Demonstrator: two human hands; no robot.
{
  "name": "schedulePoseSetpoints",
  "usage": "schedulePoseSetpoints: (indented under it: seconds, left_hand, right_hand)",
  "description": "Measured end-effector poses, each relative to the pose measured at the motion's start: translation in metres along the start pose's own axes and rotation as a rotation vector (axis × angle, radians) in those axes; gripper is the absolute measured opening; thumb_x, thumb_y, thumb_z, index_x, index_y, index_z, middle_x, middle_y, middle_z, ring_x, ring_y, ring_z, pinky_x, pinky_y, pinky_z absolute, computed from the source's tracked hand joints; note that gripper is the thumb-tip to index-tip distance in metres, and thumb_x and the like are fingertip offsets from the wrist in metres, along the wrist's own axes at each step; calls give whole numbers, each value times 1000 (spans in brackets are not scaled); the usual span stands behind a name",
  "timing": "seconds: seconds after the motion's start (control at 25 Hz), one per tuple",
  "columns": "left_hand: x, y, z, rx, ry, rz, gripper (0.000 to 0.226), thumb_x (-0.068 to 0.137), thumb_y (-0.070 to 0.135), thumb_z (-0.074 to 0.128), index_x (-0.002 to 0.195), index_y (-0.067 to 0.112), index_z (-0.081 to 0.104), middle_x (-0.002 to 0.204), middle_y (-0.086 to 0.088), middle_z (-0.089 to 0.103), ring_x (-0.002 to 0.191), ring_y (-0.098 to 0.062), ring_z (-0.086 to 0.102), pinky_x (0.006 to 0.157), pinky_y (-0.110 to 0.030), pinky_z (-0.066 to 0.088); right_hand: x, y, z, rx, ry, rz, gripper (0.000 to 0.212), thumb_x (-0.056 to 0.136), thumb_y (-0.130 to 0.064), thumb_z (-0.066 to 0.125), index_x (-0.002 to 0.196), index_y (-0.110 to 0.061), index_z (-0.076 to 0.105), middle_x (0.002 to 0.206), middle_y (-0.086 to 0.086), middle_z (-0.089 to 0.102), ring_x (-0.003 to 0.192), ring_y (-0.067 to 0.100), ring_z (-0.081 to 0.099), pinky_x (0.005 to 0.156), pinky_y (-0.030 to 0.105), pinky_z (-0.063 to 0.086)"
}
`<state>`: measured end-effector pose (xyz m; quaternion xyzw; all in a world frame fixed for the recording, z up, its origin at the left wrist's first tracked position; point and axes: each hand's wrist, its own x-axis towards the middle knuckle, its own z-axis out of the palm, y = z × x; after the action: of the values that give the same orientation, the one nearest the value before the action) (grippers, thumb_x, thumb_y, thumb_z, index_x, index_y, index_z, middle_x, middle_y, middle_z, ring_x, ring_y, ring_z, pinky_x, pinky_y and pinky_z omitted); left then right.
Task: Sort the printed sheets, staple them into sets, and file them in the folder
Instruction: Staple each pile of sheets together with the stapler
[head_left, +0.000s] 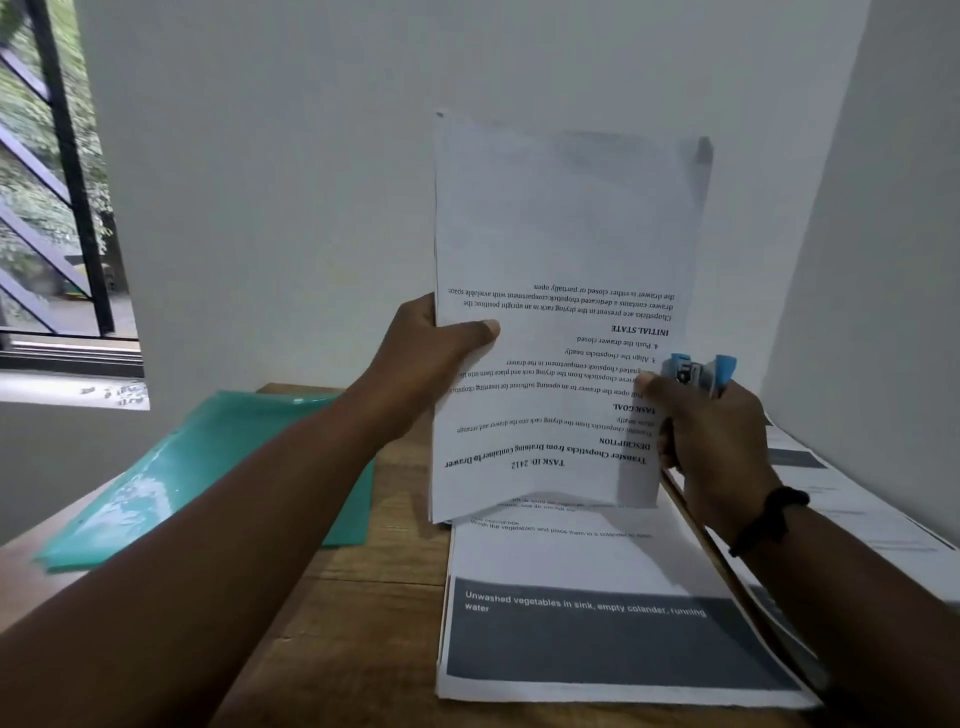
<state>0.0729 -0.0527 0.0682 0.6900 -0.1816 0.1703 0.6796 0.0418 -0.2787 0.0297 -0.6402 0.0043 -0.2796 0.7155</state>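
At the far left a barred window (52, 182) is seen, well apart from the work. On the left part of the table (363, 613) a green folder (197, 467) lies flat, its near corner reaching the table's left edge. The left hand (431, 364) is curled round the left edge of a set of sheets (561, 312), thumb pressed on the front page, and the set is held upright above the table with its print upside down. At the set's lower right edge a blue stapler (698, 374) is gripped in the right hand (711, 447), fingers wrapped round it. Below, a stack of printed sheets (597, 623) lies on the near right of the table, and more sheets (841, 504) lie at the far right by the wall.

Stapling appears to be the step in hand. The edges should be squared first and the stapler seated fully over the corner before it is squeezed, with the set pinched firmly so no page slips. Open room is found on the bare wood between folder and stack; the right wall stands close, so little swing is left there.
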Motion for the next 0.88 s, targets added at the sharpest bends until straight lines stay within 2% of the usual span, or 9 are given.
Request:
schedulePoseSetpoints:
  seconds: [0.08,0.24,0.44,0.6,0.72,0.88]
  left_hand:
    - [-4,-4,6,54,44,17,13,88,11,67,91,23,69,96,5,73,91,-15,70,89,-34,55]
    - [-9,-24,10,156,40,-49,14,88,15,67,97,26,67,101,1,71,95,-18,69,94,-38,53]
    - [-12,-40,8,637,-215,-27,25,91,20,63,116,15,62,106,-1,66,95,-20,64,83,-30,52]
    - [-8,-30,4,581,-225,-26,25,90,13,62,115,12,64,109,-6,70,96,-22,66,87,-34,53]
    - [-3,-11,-10,439,-280,-31,22,85,12,68,107,14,66,102,-10,72,91,-24,68,86,-37,53]
    - [0,3,-27,339,-428,-103,33,69,15,72,101,13,68,91,-6,74,84,-20,67,79,-34,53]
  right_hand:
    - [-1,5,2,16,30,5,15,85,-11,67,79,-14,54,59,1,54,36,7,40,37,23,36]
    - [1,21,1,-60,21,35,14,87,-14,68,84,-9,55,60,5,47,35,8,40,35,21,35]
    - [3,28,0,-76,17,23,14,87,-16,67,87,-6,56,63,8,47,37,9,41,36,20,37]
    - [2,20,-1,-48,-3,16,13,86,-16,68,84,-9,57,59,3,50,37,8,42,37,22,37]
    - [9,-7,-17,-148,-146,-53,16,86,-15,68,76,-7,57,46,-3,49,34,10,38,35,20,32]
    - [21,-29,-40,-160,-268,-56,17,88,-17,65,73,-8,62,56,4,58,35,15,31,34,17,26]
